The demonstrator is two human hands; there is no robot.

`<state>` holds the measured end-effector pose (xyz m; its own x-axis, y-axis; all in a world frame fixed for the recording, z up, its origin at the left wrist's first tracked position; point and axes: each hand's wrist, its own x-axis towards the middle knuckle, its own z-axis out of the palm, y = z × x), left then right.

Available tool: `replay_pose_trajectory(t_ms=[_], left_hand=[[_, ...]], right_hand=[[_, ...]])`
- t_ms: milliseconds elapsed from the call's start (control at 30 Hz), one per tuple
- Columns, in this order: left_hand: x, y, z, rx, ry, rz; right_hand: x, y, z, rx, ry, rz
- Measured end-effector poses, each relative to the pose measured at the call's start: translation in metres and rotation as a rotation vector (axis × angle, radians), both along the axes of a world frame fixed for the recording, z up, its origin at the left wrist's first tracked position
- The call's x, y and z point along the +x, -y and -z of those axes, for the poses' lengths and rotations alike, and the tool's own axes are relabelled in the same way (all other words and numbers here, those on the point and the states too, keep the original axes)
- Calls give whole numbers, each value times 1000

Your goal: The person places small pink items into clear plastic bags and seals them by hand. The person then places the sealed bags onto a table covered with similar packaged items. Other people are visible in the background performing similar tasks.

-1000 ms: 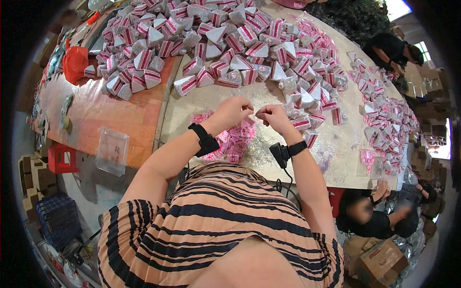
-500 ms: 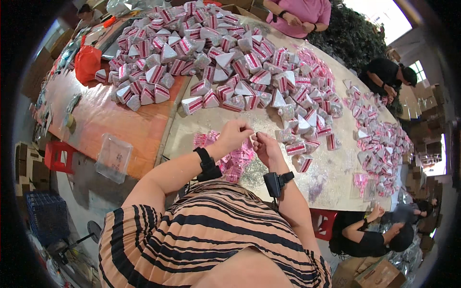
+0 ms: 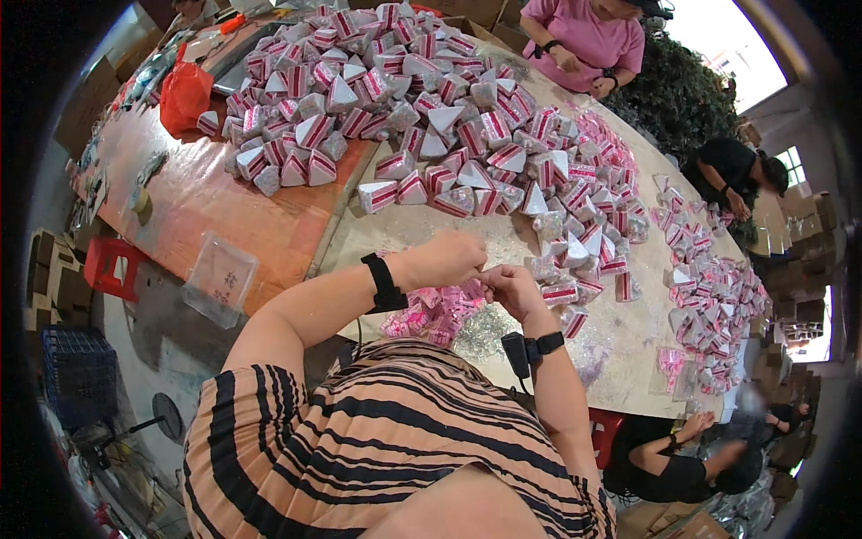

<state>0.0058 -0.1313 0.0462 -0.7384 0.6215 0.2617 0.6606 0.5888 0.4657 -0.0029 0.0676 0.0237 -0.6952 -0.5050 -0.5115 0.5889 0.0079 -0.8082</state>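
My left hand (image 3: 449, 258) and my right hand (image 3: 514, 289) meet over the table, their fingertips pinched close together. Whatever sits between the fingers is too small and too covered to make out. Below them lies a loose heap of pink printed tags (image 3: 429, 314), partly hidden by my left wrist. Beside it, under my right hand, is a tangle of fine silvery loops or threads (image 3: 485, 331). Past my hands spreads a large pile of wedge-shaped cake-slice ornaments (image 3: 395, 166), white and glittery with pink-red stripes.
A clear plastic bin (image 3: 221, 277) and a red bag (image 3: 186, 97) are on the orange board at left. A red stool (image 3: 115, 268) stands beyond. More ornaments (image 3: 714, 301) lie at right, near a seated co-worker (image 3: 664, 454). Another person in pink (image 3: 588, 45) stands across the table.
The view has shifted slightly, so the table appears farther right. My left hand has turned more palm-down, and my two hands' fingertips have come together.
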Motion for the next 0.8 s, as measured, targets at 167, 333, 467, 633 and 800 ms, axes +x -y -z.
replay_pose_trajectory(t_ms=[167, 333, 467, 633, 800], left_hand=[[-5, 2, 20, 172, 352, -114], [-18, 6, 41, 453, 894, -181], [-27, 8, 59, 539, 1139, -176], [-62, 3, 63, 45, 628, -211], [-124, 4, 86, -399, -170, -348]], right_hand=[[3, 6, -5, 230, -337, -97], [6, 15, 4, 435, -857, -94], [3, 20, 1, 583, -1152, -156], [0, 13, 19, 627, -1122, -92], [-4, 1, 28, 637, -981, 53]])
